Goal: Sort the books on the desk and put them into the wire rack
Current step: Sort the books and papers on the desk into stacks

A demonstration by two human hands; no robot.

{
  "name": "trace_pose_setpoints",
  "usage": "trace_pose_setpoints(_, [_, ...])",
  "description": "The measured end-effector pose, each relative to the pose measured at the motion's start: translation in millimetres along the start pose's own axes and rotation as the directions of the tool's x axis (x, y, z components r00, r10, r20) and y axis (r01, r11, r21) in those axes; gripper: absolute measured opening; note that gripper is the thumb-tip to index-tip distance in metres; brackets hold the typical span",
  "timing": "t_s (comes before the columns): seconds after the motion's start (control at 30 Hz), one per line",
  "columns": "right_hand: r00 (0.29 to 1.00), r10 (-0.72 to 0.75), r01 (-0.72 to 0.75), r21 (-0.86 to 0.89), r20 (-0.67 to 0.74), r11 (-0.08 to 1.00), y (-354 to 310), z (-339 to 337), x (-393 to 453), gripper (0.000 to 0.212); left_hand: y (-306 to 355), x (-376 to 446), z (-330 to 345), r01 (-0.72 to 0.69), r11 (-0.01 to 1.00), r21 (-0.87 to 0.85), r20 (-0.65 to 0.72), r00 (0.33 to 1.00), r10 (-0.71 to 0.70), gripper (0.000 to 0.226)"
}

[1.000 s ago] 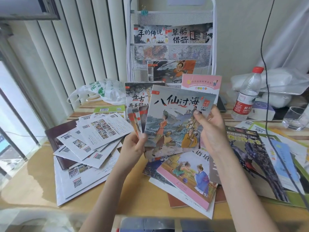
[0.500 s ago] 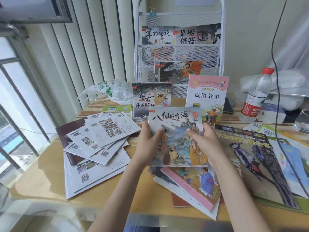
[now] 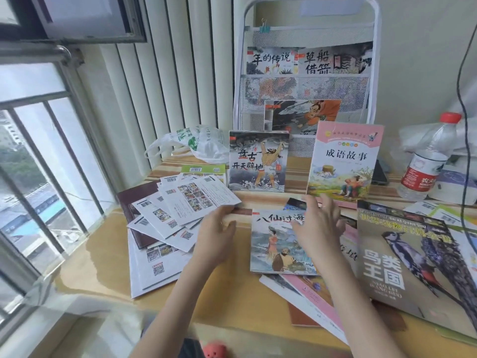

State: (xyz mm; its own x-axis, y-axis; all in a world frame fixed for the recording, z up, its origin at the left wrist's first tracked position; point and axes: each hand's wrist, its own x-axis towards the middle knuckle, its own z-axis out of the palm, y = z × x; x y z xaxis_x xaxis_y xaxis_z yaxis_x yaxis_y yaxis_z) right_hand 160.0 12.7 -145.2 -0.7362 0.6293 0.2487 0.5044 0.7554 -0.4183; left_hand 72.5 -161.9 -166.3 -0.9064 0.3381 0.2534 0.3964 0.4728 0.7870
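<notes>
The white wire rack point(image 3: 375, 73) stands at the back of the desk with two picture books in its top tier and one point(image 3: 304, 117) lower down. A dark picture book point(image 3: 258, 161) and a pink one point(image 3: 346, 161) lean upright in front of it. The sea-scene picture book point(image 3: 273, 249) lies flat on a pile of books. My right hand point(image 3: 317, 228) hovers over its top right with fingers spread. My left hand point(image 3: 216, 236) is relaxed just left of it, fingertips by a corner of the white face-down booklets point(image 3: 180, 210).
A large bird book point(image 3: 413, 257) lies at the right over more papers. A water bottle point(image 3: 426, 161), a dark phone point(image 3: 379, 171) and a hanging black cable point(image 3: 464, 125) are at the right rear. A plastic bag point(image 3: 198, 143) sits near the blinds; the window is left.
Both hands held the sea-scene book up, brought it down, and it now lies flat on the pile. Both hands have let go of it.
</notes>
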Motion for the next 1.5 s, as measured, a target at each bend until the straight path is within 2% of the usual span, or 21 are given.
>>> trace_pose_setpoints(0.1, [0.967,-0.247,0.225,0.265,0.053,0.937,-43,16,9,0.047,-22,5,-20,0.068,0.994,0.086,-0.214,0.976,-0.048,0.035])
trace_pose_setpoints(0.2, [0.918,-0.379,0.309,0.384,0.119,0.87,-86,46,24,0.038,-40,17,-36,0.242,0.968,0.059,-0.306,0.928,-0.213,0.048])
trace_pose_setpoints(0.27, [0.909,-0.377,0.29,0.385,0.175,0.876,-106,65,41,0.038,-42,25,-45,0.293,0.956,-0.026,-0.295,0.911,-0.287,0.059])
trace_pose_setpoints(0.37, [0.916,-0.279,0.18,0.327,0.289,0.928,-123,88,65,0.044,-41,35,-50,0.329,0.929,-0.172,-0.255,0.896,-0.364,0.066])
trace_pose_setpoints(0.47, [0.905,-0.231,0.143,0.255,0.358,0.956,-127,108,69,0.06,-49,40,-45,0.332,0.897,-0.293,-0.321,0.849,-0.419,0.068])
trace_pose_setpoints(0.6, [0.927,-0.274,0.179,0.339,0.257,0.924,-121,121,62,0.065,-62,41,-42,0.266,0.857,-0.441,-0.385,0.806,-0.449,0.075])
trace_pose_setpoints(0.67, [0.928,-0.288,0.179,0.398,0.235,0.9,-119,120,62,0.065,-62,43,-44,0.189,0.812,-0.552,-0.402,0.794,-0.457,0.072])
trace_pose_setpoints(0.77, [0.922,-0.31,0.189,0.429,0.231,0.883,-122,118,58,0.055,-59,43,-46,0.092,0.754,-0.65,-0.401,0.802,-0.443,0.064])
trace_pose_setpoints(0.9, [0.907,-0.38,0.272,0.438,0.181,0.857,-125,113,55,0.037,-57,41,-49,0.054,0.736,-0.675,-0.396,0.815,-0.424,0.068])
trace_pose_setpoints(0.93, [0.898,-0.418,0.319,0.446,0.141,0.836,-125,111,55,0.042,-55,42,-50,0.046,0.733,-0.678,-0.402,0.812,-0.423,0.069])
trace_pose_setpoints(1.03, [0.841,-0.534,0.47,0.371,0.087,0.801,-128,101,50,0.077,-60,45,-52,0.027,0.665,-0.746,-0.396,0.786,-0.476,0.067])
trace_pose_setpoints(1.13, [0.772,-0.628,0.602,0.208,0.096,0.771,-128,101,43,0.079,-60,47,-55,0.053,0.569,-0.821,-0.325,0.776,-0.54,0.066])
trace_pose_setpoints(1.2, [0.793,-0.606,0.6,0.239,-0.054,0.764,-129,100,42,0.066,-60,48,-58,0.041,0.501,-0.865,-0.268,0.806,-0.528,0.062])
trace_pose_setpoints(1.27, [0.81,-0.508,0.586,0.379,-0.293,0.717,-129,96,42,0.039,-57,47,-62,0.016,0.49,-0.872,-0.273,0.814,-0.512,0.053])
trace_pose_setpoints(1.3, [0.817,-0.447,0.575,0.443,-0.365,0.688,-130,91,40,0.026,-58,47,-64,-0.007,0.475,-0.88,-0.282,0.812,-0.51,0.05])
trace_pose_setpoints(1.33, [0.844,-0.392,0.535,0.514,-0.366,0.671,-131,84,37,0.02,-57,46,-64,-0.025,0.492,-0.87,-0.292,0.83,-0.474,0.047])
trace_pose_setpoints(1.37, [0.881,-0.355,0.474,0.587,-0.313,0.657,-132,78,35,0.021,-54,46,-64,-0.009,0.519,-0.855,-0.27,0.862,-0.429,0.042])
trace_pose_setpoints(1.43, [0.932,-0.32,0.339,0.716,-0.168,0.61,-127,68,32,0.022,-49,44,-59,0.009,0.637,-0.771,-0.214,0.938,-0.273,0.03])
trace_pose_setpoints(1.5, [0.953,-0.298,0.212,0.813,-0.05,0.542,-117,55,31,0.008,-47,43,-55,0.03,0.676,-0.737,-0.172,0.958,-0.23,0.034])
